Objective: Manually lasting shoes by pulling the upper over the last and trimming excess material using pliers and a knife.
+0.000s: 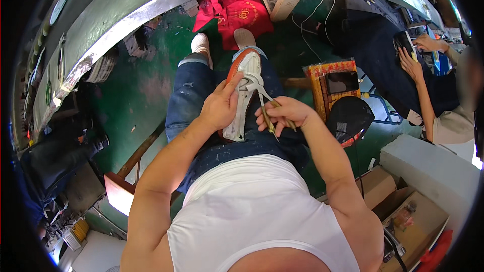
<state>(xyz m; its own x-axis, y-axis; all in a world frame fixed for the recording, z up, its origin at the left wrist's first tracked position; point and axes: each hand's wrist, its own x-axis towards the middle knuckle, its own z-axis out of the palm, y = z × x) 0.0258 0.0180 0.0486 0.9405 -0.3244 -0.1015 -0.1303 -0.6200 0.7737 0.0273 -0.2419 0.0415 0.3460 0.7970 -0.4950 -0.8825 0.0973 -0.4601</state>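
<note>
A shoe point(234, 128), white on the upturned side with an orange-brown edge, lies lengthwise on my lap, toe pointing away from me. My left hand point(221, 105) is closed around its left side, thumb near the white face. Closed around the brass-coloured handles of a pair of pincers point(263, 102) is my right hand point(288, 113). The pale jaws of the pincers rest at the shoe's white part, just beyond my left fingertips. A thin pointed end shows below my right fingers; whether it belongs to the pincers I cannot tell.
A red cloth bag point(237, 14) lies on the green floor beyond my feet. To the right, a phone point(342, 82) sits on a beaded seat, near a black mesh fan-shaped thing point(350, 116). Another person's hands point(412, 65) work at far right. Cardboard boxes point(418, 221) stand at lower right.
</note>
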